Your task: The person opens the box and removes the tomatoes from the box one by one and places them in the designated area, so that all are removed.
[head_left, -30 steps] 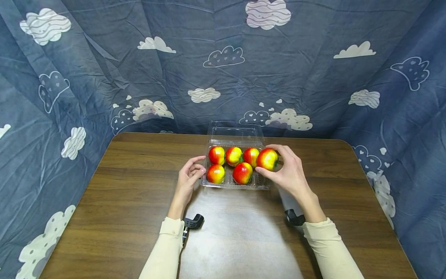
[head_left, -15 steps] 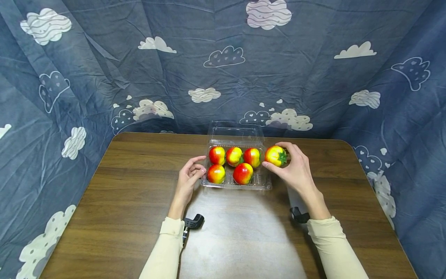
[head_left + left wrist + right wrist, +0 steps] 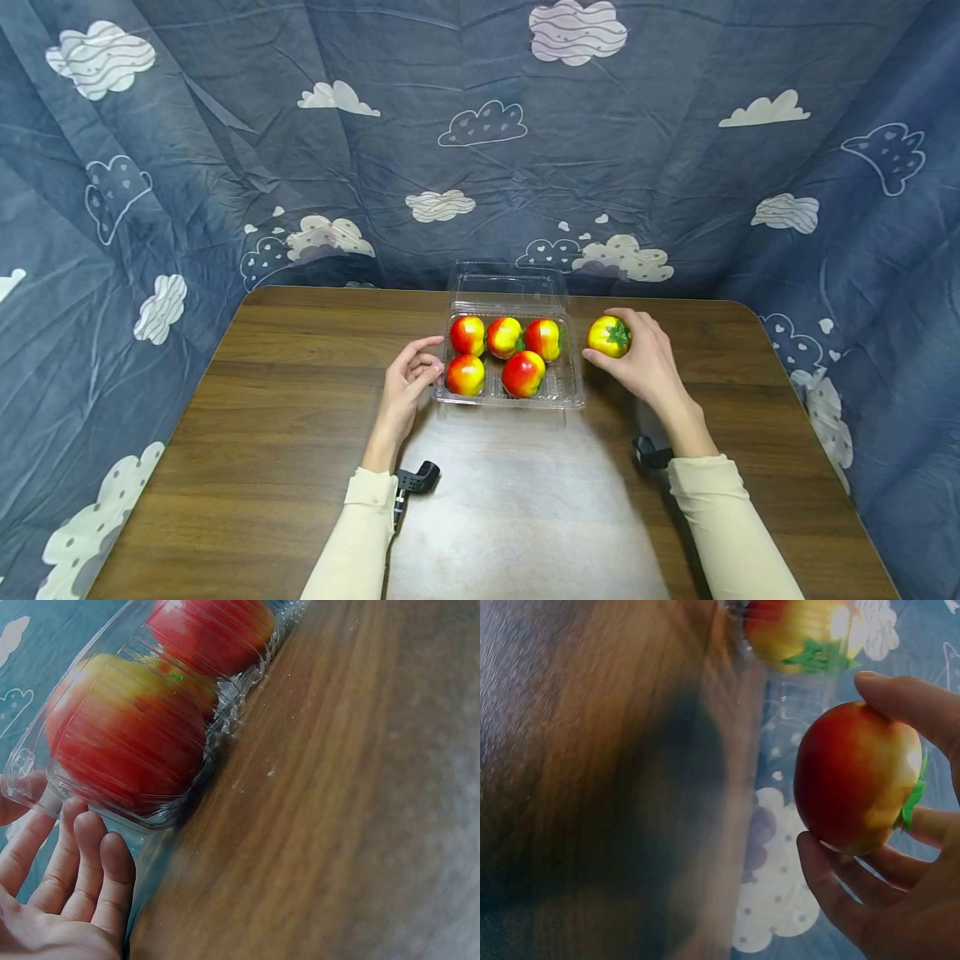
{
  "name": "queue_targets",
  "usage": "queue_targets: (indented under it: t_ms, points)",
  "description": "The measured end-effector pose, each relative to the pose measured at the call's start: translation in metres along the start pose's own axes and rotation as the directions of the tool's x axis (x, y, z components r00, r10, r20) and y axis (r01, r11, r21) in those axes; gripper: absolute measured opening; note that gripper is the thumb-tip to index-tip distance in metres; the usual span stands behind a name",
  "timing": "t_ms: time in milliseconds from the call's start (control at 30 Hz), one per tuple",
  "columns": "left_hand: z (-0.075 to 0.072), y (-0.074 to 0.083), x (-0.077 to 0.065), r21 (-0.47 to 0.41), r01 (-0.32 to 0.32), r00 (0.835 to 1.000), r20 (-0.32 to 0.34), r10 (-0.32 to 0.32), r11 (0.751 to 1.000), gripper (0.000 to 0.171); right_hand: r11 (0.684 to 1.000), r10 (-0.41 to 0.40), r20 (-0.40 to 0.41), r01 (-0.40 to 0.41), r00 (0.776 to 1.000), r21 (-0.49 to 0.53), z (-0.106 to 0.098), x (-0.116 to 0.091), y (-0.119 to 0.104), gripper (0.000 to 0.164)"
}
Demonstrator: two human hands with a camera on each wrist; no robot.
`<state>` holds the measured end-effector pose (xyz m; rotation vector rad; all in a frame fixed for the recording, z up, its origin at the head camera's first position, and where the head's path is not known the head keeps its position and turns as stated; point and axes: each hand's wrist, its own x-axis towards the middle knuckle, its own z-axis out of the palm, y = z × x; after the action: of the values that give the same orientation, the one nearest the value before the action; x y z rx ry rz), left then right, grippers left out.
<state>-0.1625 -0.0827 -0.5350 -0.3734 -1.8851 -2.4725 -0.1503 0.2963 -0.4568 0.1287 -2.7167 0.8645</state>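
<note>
My right hand (image 3: 647, 358) grips a red-and-yellow fruit (image 3: 606, 335) with a green leafy top, right of a clear plastic clamshell container (image 3: 551, 402). In the right wrist view, the thumb presses one side of the fruit (image 3: 855, 780) and the fingers curl round the other. The fruit appears raised off the table there. My left hand (image 3: 405, 387) pinches the container's left edge between thumb and finger; its other fingers lie loosely bent beside it. Several matching fruits sit in the container: a back row including one fruit (image 3: 542, 338), and two in front, including another fruit (image 3: 522, 373).
The container's transparent lid (image 3: 510, 285) stands open at the back, near the table's far edge. Brown wood-grain table (image 3: 285, 433) surrounds it on the sides and front. A blue cloth with white clouds (image 3: 480, 192) hangs behind the table.
My right hand has carried the fruit rightward from over the container to beside it, turning its green top into sight. The left hand and the container have stayed nearly still.
</note>
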Motion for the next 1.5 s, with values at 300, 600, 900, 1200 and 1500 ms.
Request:
queue_targets:
  t_ms: [300,600,900,1200,1500]
  points:
    - [0.0,-0.001,0.001,-0.003,0.001,1.0,0.0,-0.001,1.0,0.043,0.999,0.024,0.06,-0.021,0.998,-0.04,0.005,0.001,0.013,0.074]
    - [0.0,0.0,0.0,-0.001,-0.002,1.0,-0.001,0.002,1.0,0.043,0.997,0.047,0.103,-0.041,0.994,-0.061,0.01,0.0,0.021,0.075]
    - [0.001,0.002,-0.001,-0.01,0.003,1.0,-0.005,-0.003,1.0,0.044,0.996,0.054,0.148,-0.042,0.988,-0.085,0.015,-0.002,0.024,0.075]
    - [0.002,0.002,-0.001,-0.012,0.001,1.0,-0.002,-0.001,1.0,0.043,0.997,0.033,0.136,-0.024,0.99,-0.069,0.015,-0.001,0.022,0.075]
    - [0.002,0.002,-0.001,-0.002,-0.003,1.0,-0.001,0.003,1.0,0.044,1.0,0.004,0.089,-0.002,0.996,-0.028,0.014,0.0,0.016,0.074]
